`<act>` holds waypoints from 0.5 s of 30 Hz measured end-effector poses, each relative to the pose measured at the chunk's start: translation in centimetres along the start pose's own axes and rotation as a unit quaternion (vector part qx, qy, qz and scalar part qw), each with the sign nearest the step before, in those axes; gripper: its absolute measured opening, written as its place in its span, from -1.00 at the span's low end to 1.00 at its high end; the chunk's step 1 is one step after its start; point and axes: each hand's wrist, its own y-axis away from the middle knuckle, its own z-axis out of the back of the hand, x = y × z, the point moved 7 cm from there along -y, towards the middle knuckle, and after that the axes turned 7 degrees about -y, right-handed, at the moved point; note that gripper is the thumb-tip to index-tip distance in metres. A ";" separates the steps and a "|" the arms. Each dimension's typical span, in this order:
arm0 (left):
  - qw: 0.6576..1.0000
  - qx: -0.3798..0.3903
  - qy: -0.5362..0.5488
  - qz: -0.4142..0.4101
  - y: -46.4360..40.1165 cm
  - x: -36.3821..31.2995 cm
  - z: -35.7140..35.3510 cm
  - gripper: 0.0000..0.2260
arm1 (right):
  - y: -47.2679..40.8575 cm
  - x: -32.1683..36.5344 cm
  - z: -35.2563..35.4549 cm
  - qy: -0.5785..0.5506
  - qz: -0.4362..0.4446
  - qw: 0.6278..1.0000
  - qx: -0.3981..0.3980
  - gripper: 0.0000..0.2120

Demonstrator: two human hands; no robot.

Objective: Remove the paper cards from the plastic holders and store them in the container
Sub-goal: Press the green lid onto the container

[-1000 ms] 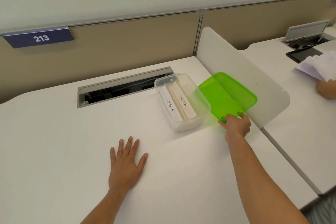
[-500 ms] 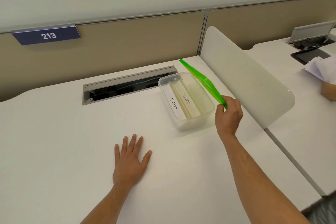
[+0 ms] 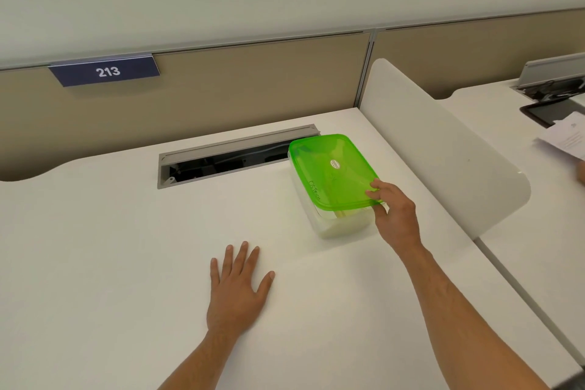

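The lid (image 3: 332,171) lies on the container (image 3: 343,225), pinched at its near right corner by the right hand (image 3: 394,215); the left hand (image 3: 235,291) rests flat on the desk (image 3: 110,263), left and nearer.

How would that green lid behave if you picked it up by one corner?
The green lid, held at one corner by the right hand, looks thin and translucent, so probably light and slightly bendy. Its glossy plastic may be slippery.

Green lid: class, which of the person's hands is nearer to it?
Right. The right hand grips the green lid at its near corner; the left hand lies flat on the desk, apart from it.
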 end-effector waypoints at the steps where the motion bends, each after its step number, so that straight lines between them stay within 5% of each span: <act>1: 1.000 0.001 -0.002 0.000 0.0 0.0 0.0 -0.38 | -0.1 -0.1 0.1 -0.004 -0.001 1.000 0.006 -0.61; 15: 1.000 -0.002 -0.004 -0.004 0.0 0.0 0.0 -0.38 | 0.5 -1.2 0.2 -0.070 -0.103 0.992 0.001 -0.54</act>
